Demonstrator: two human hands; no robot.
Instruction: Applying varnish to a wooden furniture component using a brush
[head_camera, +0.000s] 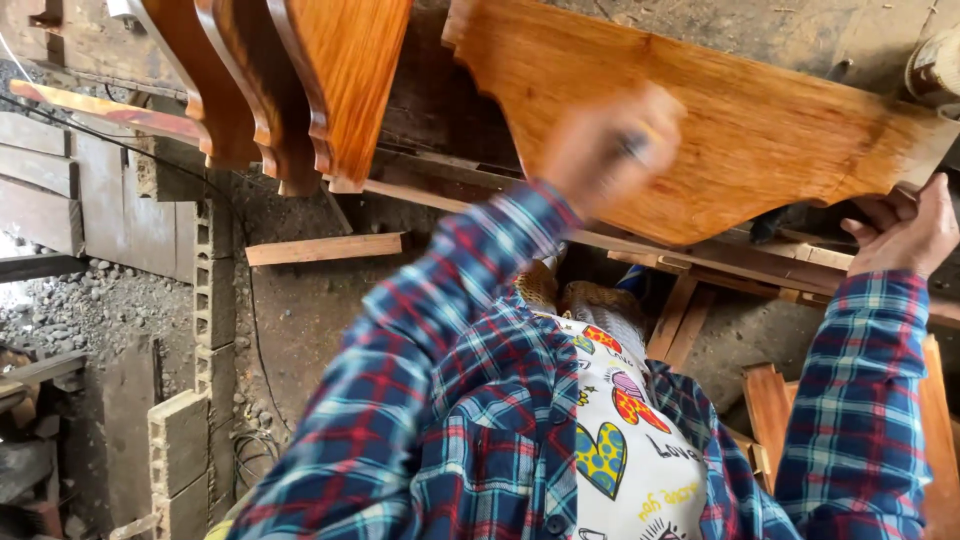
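We saw a rough, dusty grey floor (300, 310) carrying everything. On it stood a row of grey concrete blocks (212, 290), with a pale loose wooden batten (325, 248) lying just beside them. Grey gravel (90, 305) covered the floor further off, and flat orange-brown timber offcuts (770, 405) lay on it near plain wooden slats (680, 320).
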